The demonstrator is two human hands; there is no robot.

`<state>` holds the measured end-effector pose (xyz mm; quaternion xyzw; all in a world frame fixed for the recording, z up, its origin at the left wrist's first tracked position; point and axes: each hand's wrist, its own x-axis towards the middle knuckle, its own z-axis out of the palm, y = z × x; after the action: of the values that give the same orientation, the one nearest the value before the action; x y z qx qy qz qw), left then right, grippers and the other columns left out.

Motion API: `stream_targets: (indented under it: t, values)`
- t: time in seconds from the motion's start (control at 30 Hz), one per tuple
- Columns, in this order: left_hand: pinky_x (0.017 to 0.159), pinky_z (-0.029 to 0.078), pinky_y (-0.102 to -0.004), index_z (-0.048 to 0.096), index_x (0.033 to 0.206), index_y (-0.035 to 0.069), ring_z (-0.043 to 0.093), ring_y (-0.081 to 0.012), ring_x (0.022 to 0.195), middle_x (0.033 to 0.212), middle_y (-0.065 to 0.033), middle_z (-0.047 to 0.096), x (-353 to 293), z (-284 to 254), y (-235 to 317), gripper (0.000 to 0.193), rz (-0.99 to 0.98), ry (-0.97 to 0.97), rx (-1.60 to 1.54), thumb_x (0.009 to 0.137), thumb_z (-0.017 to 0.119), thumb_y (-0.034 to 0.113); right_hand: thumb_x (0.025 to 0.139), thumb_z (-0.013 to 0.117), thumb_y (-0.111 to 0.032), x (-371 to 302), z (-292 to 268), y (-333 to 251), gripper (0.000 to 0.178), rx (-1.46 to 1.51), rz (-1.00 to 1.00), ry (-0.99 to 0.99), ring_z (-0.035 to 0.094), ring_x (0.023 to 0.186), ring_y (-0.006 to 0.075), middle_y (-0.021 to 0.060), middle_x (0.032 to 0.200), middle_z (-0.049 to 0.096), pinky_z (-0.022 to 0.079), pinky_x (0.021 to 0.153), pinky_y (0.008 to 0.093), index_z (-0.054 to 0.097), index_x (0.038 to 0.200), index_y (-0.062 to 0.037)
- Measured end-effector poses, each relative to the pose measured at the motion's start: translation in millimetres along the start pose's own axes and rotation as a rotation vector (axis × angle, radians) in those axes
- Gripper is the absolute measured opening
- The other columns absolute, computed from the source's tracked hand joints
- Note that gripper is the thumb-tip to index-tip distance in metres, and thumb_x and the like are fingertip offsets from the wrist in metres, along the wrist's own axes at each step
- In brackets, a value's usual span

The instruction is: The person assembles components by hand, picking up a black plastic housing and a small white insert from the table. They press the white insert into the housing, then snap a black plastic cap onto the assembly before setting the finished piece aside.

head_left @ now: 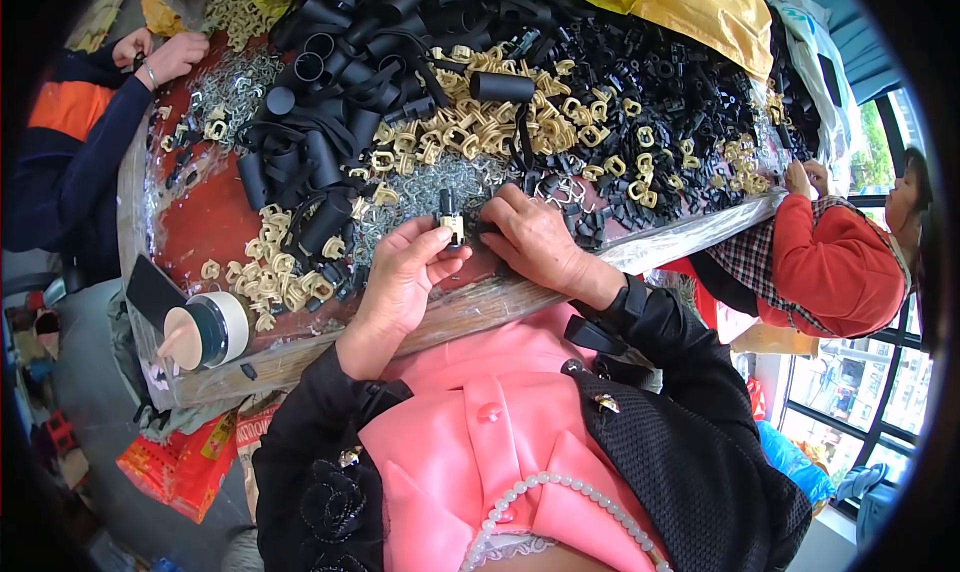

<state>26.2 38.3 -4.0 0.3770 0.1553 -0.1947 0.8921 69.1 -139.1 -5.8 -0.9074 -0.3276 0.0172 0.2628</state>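
Between its thumb and fingers, my left hand (402,272) pinches a small black part with a cream-coloured section (451,218), held upright at the table's near edge. My right hand (540,240) is just to its right, fingers curled down near some dark bits; what they grip, if anything, I cannot make out. Beyond both hands lies a heap of small silver metal clips (425,187). Cream plastic clips (450,137) are piled behind it, and more cream clips (280,272) lie to the left of my left hand.
Black tubes (320,157) and small black parts (690,102) cover much of the red table. A lidded jar (220,327) and a dark phone-like slab (153,290) sit at the near left corner. Co-workers' hands (178,58) work at left and right (797,180). Yellow bags (690,17) lie behind.
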Motion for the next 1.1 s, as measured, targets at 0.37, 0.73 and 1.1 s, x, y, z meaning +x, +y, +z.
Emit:
stream_targets:
  t: [0.37, 0.73, 1.1]
  values:
    - [0.065, 0.049, -0.0247, 0.051, 0.094, 0.0, 0.059, -0.0183, 0.076, 0.086, -0.0075, 0.058, 0.0, 8.0, 1.4, 0.021, 0.098, 0.048, 0.071, 0.076, 0.057, 0.009, 0.073, 0.051, -0.003, 1.5, -22.6, -13.6, 0.011, 0.377, -0.114, 0.062, 0.051, 0.068, 0.0276, 0.01, 0.075, 0.048, 0.042, 0.056, 0.034, 0.049, 0.084, -0.0034]
    - [0.069, 0.048, -0.0239, 0.055, 0.092, 0.0, 0.059, -0.0175, 0.077, 0.088, -0.0074, 0.058, -0.6, 17.4, 1.4, 0.018, -0.162, -0.138, -0.02, 0.077, 0.057, 0.01, 0.075, 0.052, 0.002, -3.0, -41.8, -23.7, 0.009, 0.505, -0.14, 0.139, 0.049, 0.064, 0.0169, 0.0066, 0.077, 0.049, 0.04, 0.054, 0.0256, 0.051, 0.083, -0.0011]
    - [0.067, 0.049, -0.0239, 0.054, 0.093, 0.001, 0.059, -0.0201, 0.077, 0.085, -0.0072, 0.058, 0.9, 22.4, -0.8, 0.018, -0.251, -0.153, -0.034, 0.079, 0.055, 0.012, 0.073, 0.059, -0.004, -6.3, -47.7, -22.5, 0.016, 0.522, -0.071, 0.172, 0.048, 0.069, 0.0142, 0.0051, 0.081, 0.047, 0.039, 0.055, 0.0228, 0.054, 0.088, -0.0029]
